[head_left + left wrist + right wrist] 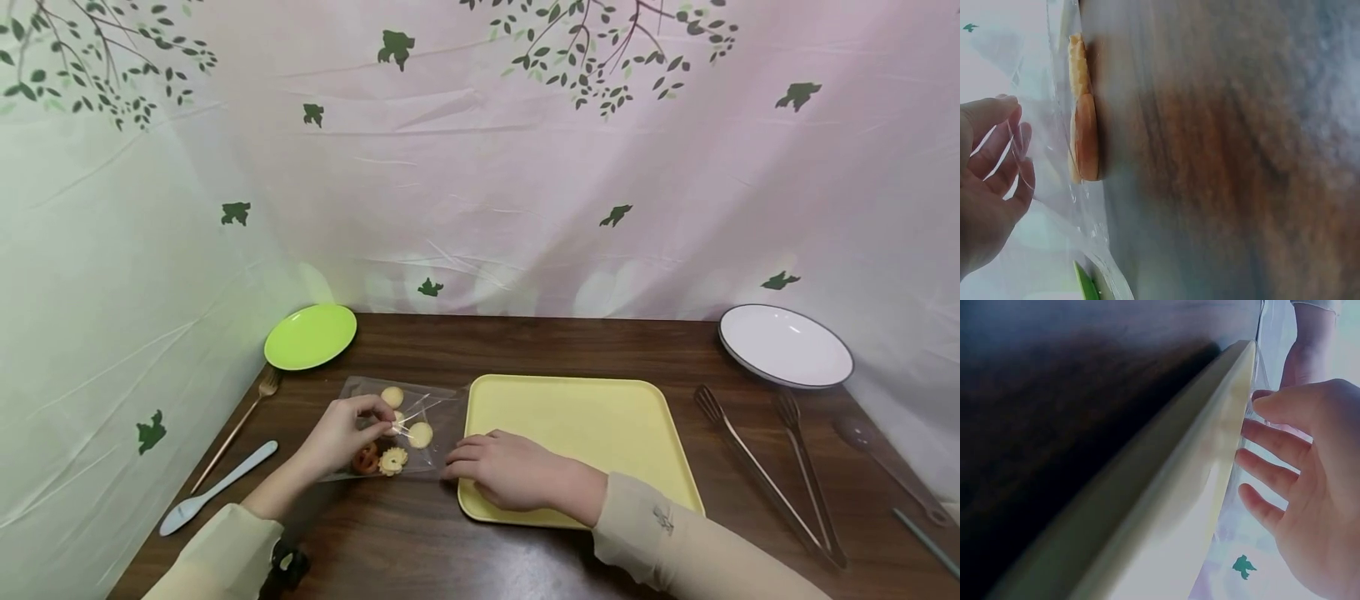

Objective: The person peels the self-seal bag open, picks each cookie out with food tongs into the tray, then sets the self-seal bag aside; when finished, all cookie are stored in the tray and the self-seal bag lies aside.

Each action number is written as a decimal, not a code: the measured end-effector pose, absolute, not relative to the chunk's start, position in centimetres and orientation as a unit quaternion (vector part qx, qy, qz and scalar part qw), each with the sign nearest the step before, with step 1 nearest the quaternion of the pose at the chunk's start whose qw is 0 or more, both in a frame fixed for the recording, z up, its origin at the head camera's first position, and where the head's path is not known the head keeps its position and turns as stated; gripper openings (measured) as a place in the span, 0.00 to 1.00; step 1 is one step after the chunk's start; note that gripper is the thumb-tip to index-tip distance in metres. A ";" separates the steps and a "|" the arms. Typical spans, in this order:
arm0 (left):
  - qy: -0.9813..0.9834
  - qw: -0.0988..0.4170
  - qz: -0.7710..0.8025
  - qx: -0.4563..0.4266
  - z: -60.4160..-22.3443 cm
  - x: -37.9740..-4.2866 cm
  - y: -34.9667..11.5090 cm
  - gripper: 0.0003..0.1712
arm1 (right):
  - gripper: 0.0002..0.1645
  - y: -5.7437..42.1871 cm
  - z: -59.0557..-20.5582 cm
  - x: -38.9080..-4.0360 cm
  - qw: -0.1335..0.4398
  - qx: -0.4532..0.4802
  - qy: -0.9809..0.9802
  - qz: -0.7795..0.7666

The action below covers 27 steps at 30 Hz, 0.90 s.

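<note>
A clear plastic bag [450,412] lies on the table left of the yellow tray [573,417]. Inside it are several round pale cookies [421,434], a flower-shaped cookie [393,461] and a brown pretzel-shaped one [365,459]. My left hand [339,435] pinches the bag's film between thumb and fingers, lifting a fold above the cookies; in the left wrist view the hand [988,187] shows the film at its fingertips. Over the tray's left rim hovers my right hand [517,471], its fingertips near the bag's right end. In the right wrist view its fingers [1272,472] are loosely bent, with nothing gripped.
A green plate [311,337] stands back left, with a fork [238,429] and a pale blue spreader [219,487] before it. At the right are a white plate [786,345], metal tongs [765,475], a dark spoon [892,471] and a bluish stick [926,543].
</note>
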<state>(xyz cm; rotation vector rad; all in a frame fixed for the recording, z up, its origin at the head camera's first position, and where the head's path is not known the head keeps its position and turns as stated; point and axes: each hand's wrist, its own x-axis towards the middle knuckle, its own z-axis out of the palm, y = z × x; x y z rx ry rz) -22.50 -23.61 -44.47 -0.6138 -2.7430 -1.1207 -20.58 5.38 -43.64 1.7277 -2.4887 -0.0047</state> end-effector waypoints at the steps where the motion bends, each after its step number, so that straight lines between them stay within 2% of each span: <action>1: -0.904 0.058 -0.370 -0.207 -44.5 -22.5 -23.6 0.07 | 0.24 5.5 -43.6 -20.5 0.056 0.568 -0.821 0.003; 7: -0.903 0.075 -0.359 -0.225 -44.4 -22.6 -23.5 0.08 | 0.29 7.6 -42.7 -19.5 0.067 0.536 -0.841 0.025; 15: -0.893 0.095 -0.361 -0.250 -44.4 -22.5 -23.5 0.08 | 0.30 15.5 -40.2 -16.7 0.152 0.440 -0.880 0.092; 20: -0.901 0.091 -0.353 -0.234 -44.3 -22.4 -23.7 0.08 | 0.33 21.9 -38.7 -14.9 0.181 0.316 -0.919 0.149; 23: -0.904 0.095 -0.350 -0.226 -44.3 -22.2 -23.9 0.07 | 0.31 26.0 -38.2 -14.2 0.192 0.224 -0.936 0.192; 27: -0.900 0.111 -0.354 -0.228 -44.3 -22.0 -23.8 0.10 | 0.27 31.6 -38.4 -13.7 0.167 0.087 -0.959 0.211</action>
